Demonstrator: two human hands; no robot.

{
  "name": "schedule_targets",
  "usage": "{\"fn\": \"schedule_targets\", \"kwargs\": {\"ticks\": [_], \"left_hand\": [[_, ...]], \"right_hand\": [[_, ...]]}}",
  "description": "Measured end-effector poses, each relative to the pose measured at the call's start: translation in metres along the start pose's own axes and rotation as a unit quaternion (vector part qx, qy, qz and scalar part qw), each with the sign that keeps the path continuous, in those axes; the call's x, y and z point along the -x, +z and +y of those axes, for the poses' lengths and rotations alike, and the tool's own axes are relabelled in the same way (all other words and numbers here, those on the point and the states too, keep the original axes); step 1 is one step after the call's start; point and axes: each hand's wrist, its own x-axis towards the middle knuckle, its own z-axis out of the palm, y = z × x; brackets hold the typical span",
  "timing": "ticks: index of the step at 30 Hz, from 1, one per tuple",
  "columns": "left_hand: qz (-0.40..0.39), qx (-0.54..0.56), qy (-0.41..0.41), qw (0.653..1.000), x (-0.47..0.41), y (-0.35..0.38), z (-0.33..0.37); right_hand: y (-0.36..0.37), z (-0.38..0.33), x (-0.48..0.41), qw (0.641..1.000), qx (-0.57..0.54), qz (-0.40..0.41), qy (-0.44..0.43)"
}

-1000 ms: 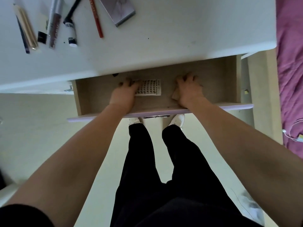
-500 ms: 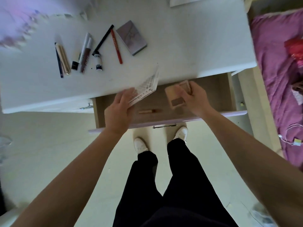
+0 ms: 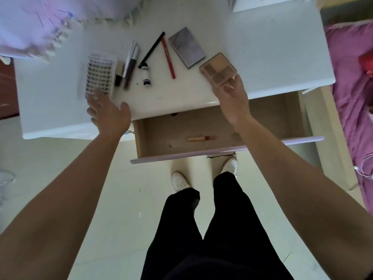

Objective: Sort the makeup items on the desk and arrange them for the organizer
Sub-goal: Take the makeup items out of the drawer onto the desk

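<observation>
A person stands at a white counter [image 3: 262, 57], both bare hands reaching over its near edge. The left hand [image 3: 109, 114] is released, fingers spread flat, its fingertips touching the near end of a clear, slightly blurred tray of false lashes [image 3: 100, 74] that lies at the left of a row of makeup. The right hand [image 3: 232, 98] is likewise released, fingers loosely extended, its fingertips touching the near edge of a tan eyeshadow palette [image 3: 218, 67] lying flat at the right end of the row. Between the two lie a small dark-ended stick [image 3: 119, 74] just beside the tray, two silver tubes [image 3: 131, 61], a small white bottle [image 3: 146, 75], a black pencil [image 3: 152, 48], a red pencil [image 3: 168, 57] and a grey compact [image 3: 186, 47], its near corner just beside the tan palette. Below the counter's edge a wooden drawer [image 3: 161, 142] stands out, a single tan-and-red stick [image 3: 201, 138] lying on its floor. A bed with a pink cover [image 3: 353, 98] sits at the right.
</observation>
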Motion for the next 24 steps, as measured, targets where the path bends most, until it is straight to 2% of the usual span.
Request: {"fn": "schedule_targets", "kwargs": {"ticks": [2, 4, 5, 7, 8, 9, 10, 11, 13, 16, 24], "left_hand": [[0.025, -0.038, 0.063, 0.997, 0.014, 0.004, 0.0], [0.054, -0.049, 0.198, 0.977, 0.04, 0.013, -0.002], [0.042, -0.044, 0.276, 0.959, 0.056, 0.021, -0.005], [-0.032, -0.038, 0.396, 0.917, 0.088, 0.039, -0.006], [-0.098, -0.069, 0.425, 0.897, 0.102, 0.049, -0.005], [-0.172, -0.128, 0.429, 0.878, 0.116, 0.057, -0.004], [-0.232, -0.189, 0.415, 0.859, 0.126, 0.067, -0.002], [-0.26, -0.223, 0.39, 0.855, 0.133, 0.075, -0.001], [-0.258, -0.246, 0.344, 0.869, 0.136, 0.079, 0.004], [-0.236, -0.27, 0.339, 0.87, 0.142, 0.077, 0.007], [-0.292, -0.285, 0.345, 0.845, 0.197, 0.1, -0.023]], "right_hand": [[-0.01, 0.02, 0.017, 0.985, 0.165, 0.023, -0.041], [-0.021, 0.044, 0.038, 0.954, 0.288, 0.007, -0.084], [-0.027, 0.056, 0.047, 0.936, 0.341, -0.022, -0.086], [-0.039, 0.076, 0.062, 0.877, 0.463, -0.115, -0.05], [-0.043, 0.086, 0.068, 0.828, 0.535, -0.165, -0.034], [-0.045, 0.096, 0.071, 0.774, 0.599, -0.2, -0.033], [-0.047, 0.103, 0.072, 0.737, 0.641, -0.208, -0.046], [-0.046, 0.107, 0.071, 0.725, 0.658, -0.193, -0.063], [-0.041, 0.106, 0.07, 0.735, 0.658, -0.148, -0.072], [-0.038, 0.101, 0.075, 0.742, 0.655, -0.131, -0.056], [-0.064, 0.145, 0.111, 0.709, 0.674, -0.195, -0.064]]}}
